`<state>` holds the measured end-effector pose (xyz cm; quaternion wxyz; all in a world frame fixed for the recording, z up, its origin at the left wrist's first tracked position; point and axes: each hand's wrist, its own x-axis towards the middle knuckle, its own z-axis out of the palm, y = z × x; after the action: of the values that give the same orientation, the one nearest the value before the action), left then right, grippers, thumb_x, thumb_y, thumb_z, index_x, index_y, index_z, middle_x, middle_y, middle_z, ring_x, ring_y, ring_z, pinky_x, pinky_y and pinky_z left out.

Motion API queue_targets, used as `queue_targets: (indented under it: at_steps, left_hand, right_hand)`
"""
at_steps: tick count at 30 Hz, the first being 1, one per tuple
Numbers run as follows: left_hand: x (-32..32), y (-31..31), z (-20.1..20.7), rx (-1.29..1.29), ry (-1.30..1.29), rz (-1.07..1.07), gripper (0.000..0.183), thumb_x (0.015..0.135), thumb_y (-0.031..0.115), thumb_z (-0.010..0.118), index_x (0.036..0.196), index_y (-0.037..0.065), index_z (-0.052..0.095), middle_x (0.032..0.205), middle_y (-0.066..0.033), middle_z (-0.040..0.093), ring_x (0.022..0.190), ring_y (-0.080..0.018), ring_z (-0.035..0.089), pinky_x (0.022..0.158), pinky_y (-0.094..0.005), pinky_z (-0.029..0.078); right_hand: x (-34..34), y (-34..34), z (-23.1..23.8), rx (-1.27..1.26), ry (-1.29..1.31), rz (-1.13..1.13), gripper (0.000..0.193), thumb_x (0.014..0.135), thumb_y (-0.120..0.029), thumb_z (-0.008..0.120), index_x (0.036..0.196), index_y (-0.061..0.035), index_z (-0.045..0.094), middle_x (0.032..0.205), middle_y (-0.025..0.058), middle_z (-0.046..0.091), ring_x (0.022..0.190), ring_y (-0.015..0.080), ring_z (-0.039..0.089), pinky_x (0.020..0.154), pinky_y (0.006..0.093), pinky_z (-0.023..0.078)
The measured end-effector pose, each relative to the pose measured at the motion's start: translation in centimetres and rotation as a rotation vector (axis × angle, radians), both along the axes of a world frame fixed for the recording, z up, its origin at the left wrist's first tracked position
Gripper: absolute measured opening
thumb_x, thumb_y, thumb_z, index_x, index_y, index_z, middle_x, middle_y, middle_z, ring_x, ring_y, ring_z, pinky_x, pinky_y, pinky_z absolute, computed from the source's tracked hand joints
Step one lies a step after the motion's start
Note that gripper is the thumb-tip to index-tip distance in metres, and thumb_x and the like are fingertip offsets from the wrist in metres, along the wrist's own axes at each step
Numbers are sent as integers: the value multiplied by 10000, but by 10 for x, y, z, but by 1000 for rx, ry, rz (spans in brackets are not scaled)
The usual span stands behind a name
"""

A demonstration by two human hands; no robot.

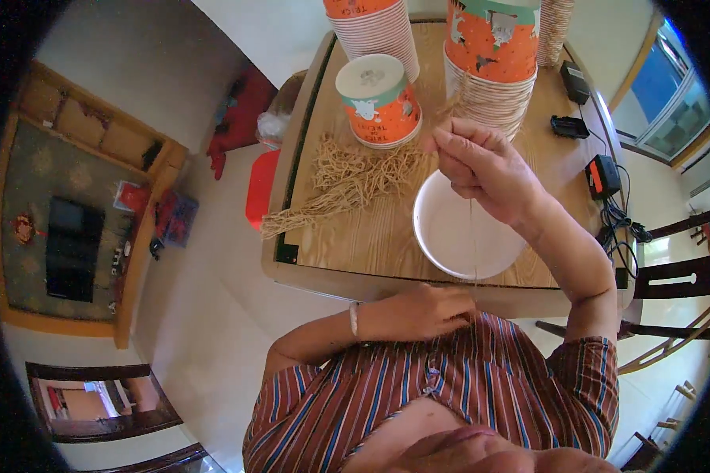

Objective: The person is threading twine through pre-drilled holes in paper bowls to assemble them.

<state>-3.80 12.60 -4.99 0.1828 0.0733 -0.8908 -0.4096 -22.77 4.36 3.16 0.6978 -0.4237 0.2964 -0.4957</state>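
My right hand [485, 165] is raised over an open white paper bucket [427, 240], its fingers pinched on a thin strand of tan twine [472, 229]. From there the strand drops across the bucket toward my left hand [430, 311], which is low by the table's front edge, close to my striped shirt. The left fingers are curled together at the strand's lower end; their tips are partly hidden. Left of the bucket lies a loose heap of tan twine [355, 185]. Behind the heap, an orange and green patterned bucket [380, 102] stands upside down.
Stacks of nested orange buckets, one at the back left [375, 35] and one at the back centre [493, 75], rise from the wooden table [347, 248]. Black adapters [603, 177] with tangled cables [615, 225] lie along the right edge. A red stool [260, 189] stands left; chairs [674, 276] stand right.
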Motion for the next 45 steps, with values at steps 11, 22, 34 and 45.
queue_targets:
  at_steps: [11,22,34,45]
  left_hand:
    - [19,-63,92,441,221,711,159,1003,173,525,938,39,577,731,20,535,601,-28,496,532,-195,410]
    - [11,-86,81,445,195,451,413,1024,347,451,826,15,596,678,4,524,621,-58,471,530,-229,369]
    - [10,-98,81,427,173,330,242,1020,220,495,892,32,576,615,23,502,545,-47,477,481,-223,380]
    - [7,-102,78,430,213,404,211,1012,175,506,845,47,522,654,28,502,572,-34,487,516,-204,406]
  right_hand:
    - [0,22,7,-222,237,-25,365,993,-189,530,1338,-85,471,612,-68,400,530,38,367,469,208,289]
    - [6,28,2,-1092,856,-266,609,830,17,664,1386,-7,416,758,89,601,689,260,584,624,356,479]
    - [5,28,-5,-1015,764,-205,659,818,32,676,1402,4,371,839,124,649,757,289,645,653,356,505]
    - [-2,31,-10,-876,914,-319,195,887,-76,632,1058,-65,539,780,127,617,715,298,642,608,386,495]
